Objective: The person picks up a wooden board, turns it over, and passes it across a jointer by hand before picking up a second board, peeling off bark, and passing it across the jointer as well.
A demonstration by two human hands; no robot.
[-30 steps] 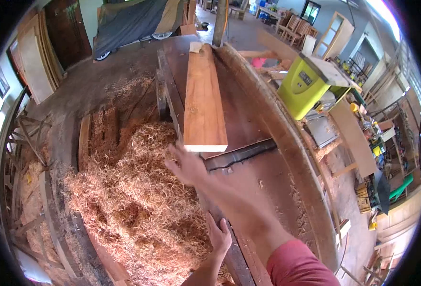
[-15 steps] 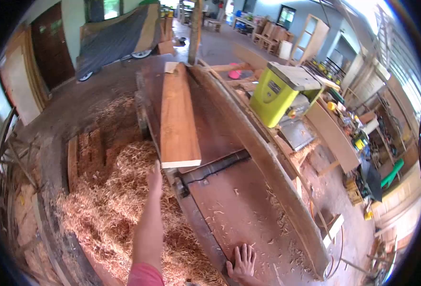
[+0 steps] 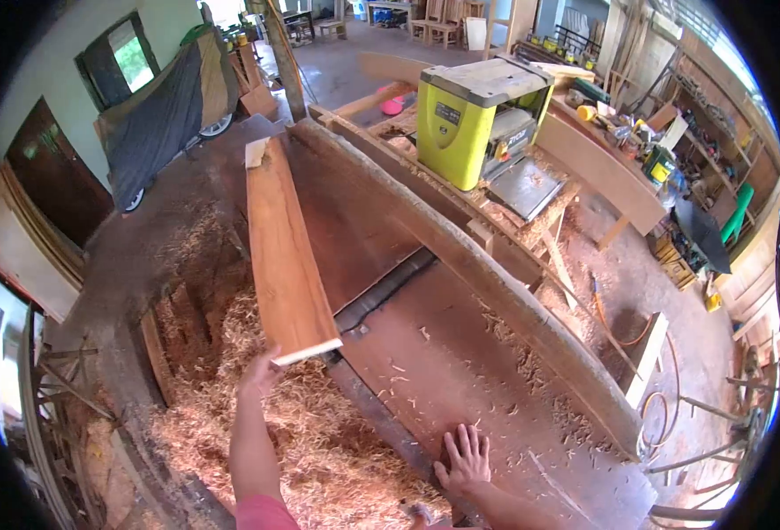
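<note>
One left hand [image 3: 260,375] seemingly grips the plank [image 3: 284,252] end; right hand [image 3: 467,459] rests flat, open.

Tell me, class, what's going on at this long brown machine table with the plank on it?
A person stands at a long jointer table. Their left hand reaches up to the near end of a reddish wooden plank that lies lengthwise on the far half of the table. Their right hand rests flat, fingers spread, on the near half, among loose chips. A heap of wood shavings lies on the floor to the left, and a lime-green thickness planer stands behind the table.
</note>
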